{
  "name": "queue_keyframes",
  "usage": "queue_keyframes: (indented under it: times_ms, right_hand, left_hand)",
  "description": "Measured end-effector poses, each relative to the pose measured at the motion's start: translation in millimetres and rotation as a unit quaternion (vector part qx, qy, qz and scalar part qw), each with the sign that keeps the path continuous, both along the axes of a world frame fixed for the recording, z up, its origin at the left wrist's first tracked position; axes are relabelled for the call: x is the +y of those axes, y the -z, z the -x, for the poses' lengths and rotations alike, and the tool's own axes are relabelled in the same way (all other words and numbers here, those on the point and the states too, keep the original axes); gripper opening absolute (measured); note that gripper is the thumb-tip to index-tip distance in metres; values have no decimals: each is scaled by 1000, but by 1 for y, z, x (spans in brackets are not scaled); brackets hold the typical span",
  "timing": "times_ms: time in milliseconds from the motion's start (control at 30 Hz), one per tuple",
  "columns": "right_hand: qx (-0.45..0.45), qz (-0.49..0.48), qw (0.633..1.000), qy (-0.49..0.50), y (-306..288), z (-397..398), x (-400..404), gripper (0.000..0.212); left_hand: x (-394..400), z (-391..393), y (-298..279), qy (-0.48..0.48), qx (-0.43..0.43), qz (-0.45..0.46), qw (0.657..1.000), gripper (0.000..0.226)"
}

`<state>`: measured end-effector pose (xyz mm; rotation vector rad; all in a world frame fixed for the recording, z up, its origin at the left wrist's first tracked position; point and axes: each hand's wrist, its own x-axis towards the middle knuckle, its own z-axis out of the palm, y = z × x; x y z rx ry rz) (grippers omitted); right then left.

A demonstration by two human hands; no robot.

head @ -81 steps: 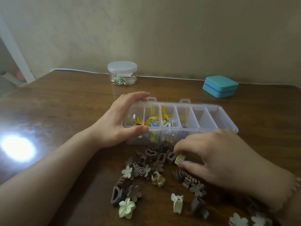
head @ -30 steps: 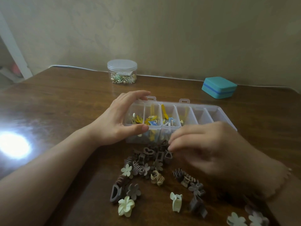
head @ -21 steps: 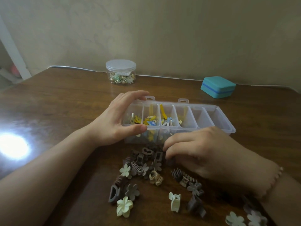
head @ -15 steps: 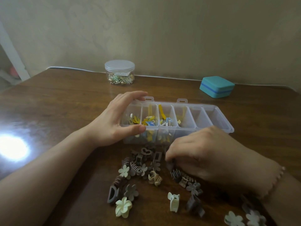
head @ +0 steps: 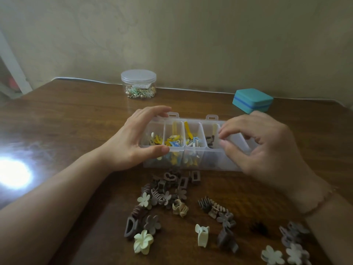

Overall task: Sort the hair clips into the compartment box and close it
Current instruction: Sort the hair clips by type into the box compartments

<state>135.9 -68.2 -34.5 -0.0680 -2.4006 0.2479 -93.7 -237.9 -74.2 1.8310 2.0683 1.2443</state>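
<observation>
Left hand grips the left end of the compartment box: thumb on the near wall, fingers over the far rim, pinning the box to the table.

Right hand hovers over the box, to the right of that grip, thumb and forefinger a narrow gap apart above compartment 4 from the left. Nothing visible between the fingertips, so I read it as empty. A dark clip lies in that compartment, just left of the fingertips.

Done, by what shows:
- 3 compartments right next to the left-hand grip hold small yellow, blue and white clips.
- Compartment 4 has at least 1 dark clip.

Left:
- Big loose pile of brown and cream claw and flower clips on the table, nearer the person than both hands.
- More singles further toward the person: cream flower clip, cream claw clip, pale flower clips below the right wrist.
- Compartments under and beyond the right hand are mostly hidden; can't tell contents.
- Lid not on; its position isn't clear. 2 latch tabs stick up at the far rim.

Estimate: well under half done. Brown/cream batch barely started, closing step pending.
</observation>
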Motion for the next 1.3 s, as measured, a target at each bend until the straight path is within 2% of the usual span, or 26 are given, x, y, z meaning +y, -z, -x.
queue_keyframes:
  times_ms: [100,167,233,367,567,633,700,800,933,1033,1133,1233,1300]
  right_hand:
    - [-79,10,991,-108,-2,-3,-15,18]
    - [-170,-16,979,-116,0,-1,-22,23]
    - [-220,-59,969,-92,2,2,-25,27]
    - [-248,-50,966,-59,3,4,-31,38]
    - [-272,-61,958,-60,5,2,-30,22]
    - [-249,13,964,-89,-2,-2,-28,20]
    - [-151,83,978,-116,-9,-7,-24,20]
    - [-13,92,994,-63,-13,-7,-17,18]
    - [-12,77,997,15,-7,-2,-10,20]
    - [-1,106,994,-35,-12,-7,-12,18]
    - [-104,94,982,-129,-13,-13,-26,17]
    - [-266,19,956,-121,-9,-12,-36,32]
    - [-322,-18,940,-115,-5,-10,-37,36]
  left_hand:
    - [0,0,0,1,-1,1,1000,81]
    - [0,0,0,0,2,1,1000,80]
    - [0,1,0,1,1,1,1000,80]
    - [0,1,0,0,-4,5,1000,81]
    - [0,0,0,-1,0,3,1000,82]
    - [0,0,0,-1,2,1,1000,81]
    - [0,0,1,-2,1,1,1000,81]
    - [0,1,1,-1,2,1,1000,81]
    - [0,1,1,1,3,3,1000,81]
    - [0,1,0,1,1,4,1000,81]
    - [0,1,0,1,-2,4,1000,81]
    - [0,1,0,2,0,3,1000,80]
    - [0,1,1,2,-1,3,1000,80]
